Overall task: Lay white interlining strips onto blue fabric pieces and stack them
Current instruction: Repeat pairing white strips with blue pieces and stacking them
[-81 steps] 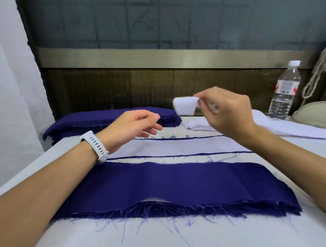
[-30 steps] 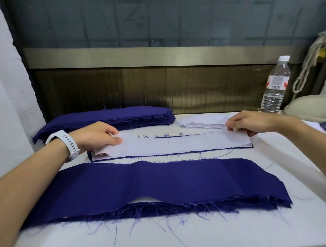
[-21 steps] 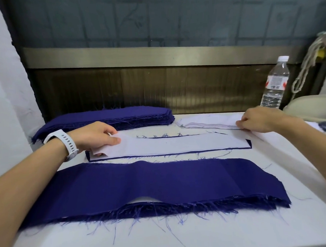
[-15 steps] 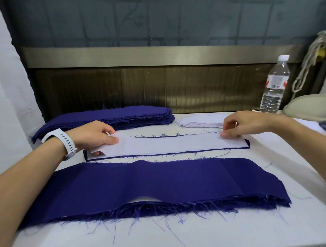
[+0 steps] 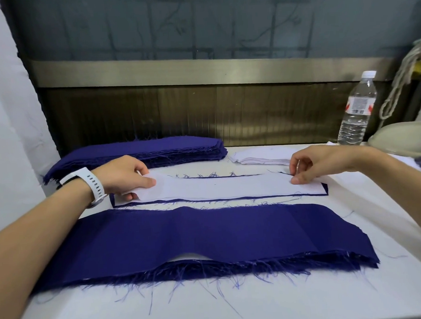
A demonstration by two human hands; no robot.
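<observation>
Squaring up the white interlining strip (image 5: 218,188), laid lengthwise on a blue fabric piece (image 5: 324,193) in the middle of the table (image 5: 237,309), with only a thin blue margin showing along the near edge and at the right end, and frayed threads poking out along the far edge. Pinching the strip's slightly raised left end with the left hand (image 5: 125,174), thumb on top; gripping the right end with the curled fingertips of the right hand (image 5: 326,160), thumb pressed onto the white. Seemingly mid-alignment, not yet at stacking. To do it well: anchor the right end, draw the left end gently taut, then lower it from the middle outward to leave no bubble or crease. Match the blue margin evenly all round, and avoid dragging the loose blue piece underneath or trapping stray threads. Then probably lift both layers together onto the near stack (image 5: 208,240), where a sliver of white shows under the top piece. Beyond, against the wall, the far stack (image 5: 140,150) of blue pieces, and just to its right the pile of spare white strips (image 5: 260,155). As for writing: only a red-and-white label (image 5: 359,105) on the water bottle (image 5: 356,125), print too small to read; nothing legible on the white watch (image 5: 91,187).
</observation>
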